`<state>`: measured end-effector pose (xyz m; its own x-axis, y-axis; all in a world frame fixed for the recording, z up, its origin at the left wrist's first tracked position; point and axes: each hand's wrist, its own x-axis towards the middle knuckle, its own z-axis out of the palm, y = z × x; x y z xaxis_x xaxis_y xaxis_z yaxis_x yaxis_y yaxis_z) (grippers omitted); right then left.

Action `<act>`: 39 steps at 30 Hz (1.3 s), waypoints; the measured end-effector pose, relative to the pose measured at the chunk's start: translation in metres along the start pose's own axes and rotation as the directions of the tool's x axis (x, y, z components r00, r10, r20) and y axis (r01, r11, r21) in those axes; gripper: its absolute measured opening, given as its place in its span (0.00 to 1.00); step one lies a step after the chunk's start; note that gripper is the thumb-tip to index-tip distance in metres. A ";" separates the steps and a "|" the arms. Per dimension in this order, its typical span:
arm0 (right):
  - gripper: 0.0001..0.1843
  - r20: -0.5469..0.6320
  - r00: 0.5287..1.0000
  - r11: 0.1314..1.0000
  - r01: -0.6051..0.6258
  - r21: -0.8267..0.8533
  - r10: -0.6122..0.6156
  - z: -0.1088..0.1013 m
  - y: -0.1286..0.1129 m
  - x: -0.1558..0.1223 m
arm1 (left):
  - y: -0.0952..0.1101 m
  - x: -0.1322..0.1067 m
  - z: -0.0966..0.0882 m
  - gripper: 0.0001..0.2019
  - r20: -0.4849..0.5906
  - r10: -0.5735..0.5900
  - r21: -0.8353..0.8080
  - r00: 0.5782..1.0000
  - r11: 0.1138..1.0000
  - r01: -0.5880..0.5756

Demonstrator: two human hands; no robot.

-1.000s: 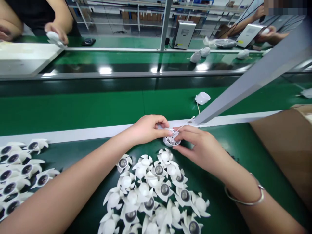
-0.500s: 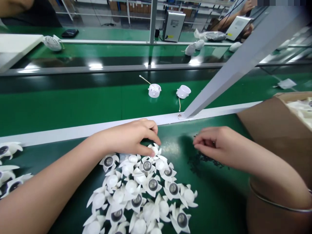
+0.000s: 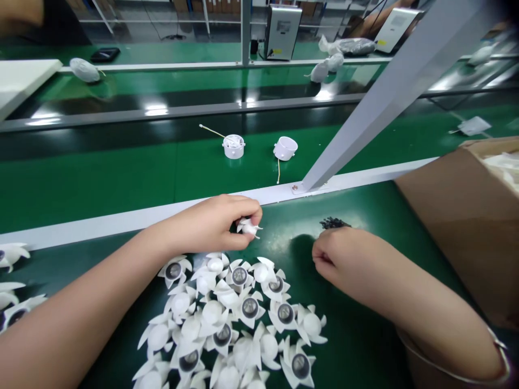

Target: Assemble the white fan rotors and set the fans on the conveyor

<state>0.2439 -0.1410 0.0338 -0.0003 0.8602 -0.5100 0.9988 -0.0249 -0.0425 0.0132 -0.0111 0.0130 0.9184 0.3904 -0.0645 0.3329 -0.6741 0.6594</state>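
Note:
Between the thumb and fingers of my left hand (image 3: 227,224) is a small white fan impeller (image 3: 248,228), lifted just above the far edge of a pile. That pile of white fan impellers (image 3: 213,312) covers the green worktop in front of me, some showing a dark round hub and others a smooth white cap. To the right, my right hand (image 3: 334,253) is closed, its fingertips turned down and inward; anything in them is hidden. Just behind it lies a small heap of tiny black parts (image 3: 334,222), partly covered by the hand.
On the green conveyor (image 3: 133,173) sit two white round housings (image 3: 234,147) (image 3: 286,148) with wires. A metal post (image 3: 365,108) slants up from the rail. An open cardboard box (image 3: 454,200) stands at right. More impellers (image 3: 18,310) lie at far left. Another person's arm (image 3: 375,21) shows beyond.
My left hand has picked an impeller from the top of the pile and raised it slightly. My right hand has moved a little left and nearer to me, uncovering part of the black heap.

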 end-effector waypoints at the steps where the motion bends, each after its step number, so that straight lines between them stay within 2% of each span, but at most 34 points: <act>1: 0.13 0.019 0.999 0.998 -0.050 -0.037 0.050 -0.002 -0.007 -0.001 | -0.001 0.001 0.001 0.06 -0.039 0.018 0.028 0.999 0.999 -0.017; 4: 0.13 0.023 0.987 0.983 -0.155 -0.102 0.158 -0.006 -0.024 -0.004 | -0.003 0.002 0.006 0.06 -0.142 0.123 0.165 0.982 0.981 -0.099; 6: 0.13 -0.009 0.981 0.974 -0.191 -0.119 0.191 -0.006 -0.031 -0.005 | -0.004 0.001 0.008 0.07 -0.155 0.184 0.275 0.971 0.952 -0.136; 8: 0.14 -0.040 0.979 0.971 -0.201 -0.132 0.198 -0.004 -0.034 -0.006 | -0.002 0.000 0.008 0.08 -0.141 0.196 0.335 0.970 0.932 -0.140; 10: 0.13 -0.095 0.981 0.973 -0.183 -0.143 0.170 0.002 -0.034 -0.007 | 0.000 -0.001 0.006 0.06 -0.110 0.181 0.298 0.977 0.944 -0.141; 13: 0.14 -0.245 0.968 0.981 -0.104 -0.165 0.061 0.014 -0.028 -0.008 | 0.001 -0.002 0.003 0.04 -0.069 0.162 0.116 0.984 0.981 -0.154; 16: 0.15 -0.384 0.922 0.985 -0.020 -0.171 -0.048 0.024 -0.020 -0.006 | -0.005 -0.002 0.001 0.18 -0.103 0.104 -0.009 0.989 0.994 -0.106; 18: 0.15 -0.420 0.905 0.989 0.004 -0.145 -0.066 0.025 -0.016 -0.004 | -0.010 -0.001 0.000 0.23 -0.100 0.060 -0.060 0.993 0.996 -0.066; 20: 0.13 -0.415 0.906 0.996 0.061 -0.064 -0.082 0.019 -0.013 0.000 | -0.015 0.001 0.001 0.21 -0.062 0.044 -0.115 0.997 0.992 -0.051; 22: 0.09 -0.405 0.903 0.974 0.202 0.104 -0.144 0.012 -0.013 0.006 | -0.017 0.002 0.003 0.16 -0.038 0.045 -0.156 0.998 0.986 -0.050; 25: 0.06 -0.463 0.860 0.829 0.413 0.378 -0.216 0.007 -0.018 0.018 | -0.016 0.004 0.009 0.17 -0.054 0.018 -0.173 0.998 0.985 -0.027; 28: 0.06 -0.528 0.822 0.729 0.495 0.473 -0.215 0.012 -0.028 0.032 | -0.014 0.005 0.013 0.23 -0.096 -0.013 -0.176 0.995 0.984 -0.004; 31: 0.05 -0.584 0.777 0.744 0.530 0.407 -0.234 0.019 -0.038 0.039 | -0.014 0.006 0.013 0.22 -0.086 0.004 -0.171 0.996 0.985 -0.019; 35: 0.07 -0.617 0.738 0.884 0.446 0.141 -0.274 0.019 -0.045 0.037 | -0.016 0.006 0.012 0.22 -0.080 0.023 -0.163 0.997 0.986 -0.036; 39: 0.08 -0.607 0.705 0.912 0.402 -0.084 -0.366 0.013 -0.048 0.033 | -0.018 0.007 0.014 0.22 -0.102 0.014 -0.157 0.995 0.987 -0.030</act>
<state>0.1957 -0.1179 0.0073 -0.3362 0.9249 0.1778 0.9149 0.3655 -0.1715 0.0170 -0.0054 -0.0099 0.8964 0.4427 0.0213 0.2676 -0.5790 0.7702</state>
